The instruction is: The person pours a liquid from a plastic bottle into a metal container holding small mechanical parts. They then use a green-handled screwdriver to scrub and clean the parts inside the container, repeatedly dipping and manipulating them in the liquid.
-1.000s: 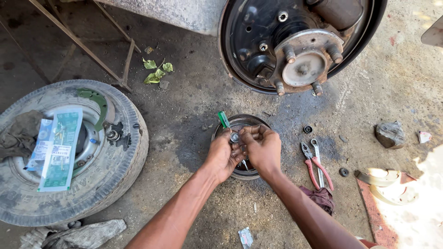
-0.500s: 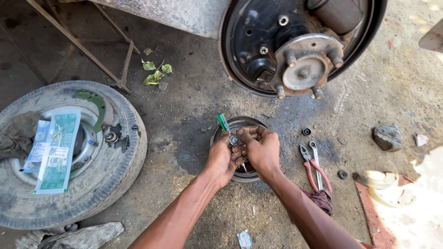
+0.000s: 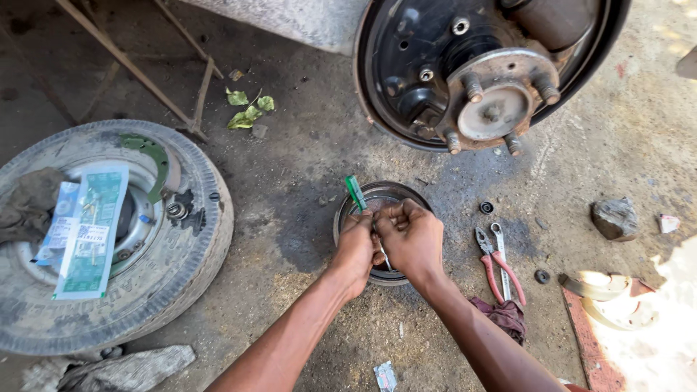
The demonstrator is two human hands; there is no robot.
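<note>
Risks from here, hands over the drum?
Both hands, left hand and right hand, crowd the screwdriver over the drum; a slip could jab a finger. Small part may drop onto the dirt floor and get gritty. Pliers lie close to the right forearm, easy to knock.

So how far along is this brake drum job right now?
Done: the wheel is off and lying flat, and the brake drum is off the bare hub and on the ground. In hand: the left hand and right hand grip a green-handled screwdriver over the drum. Left: drum and wheel are not yet back on; pliers lie nearby.
</note>
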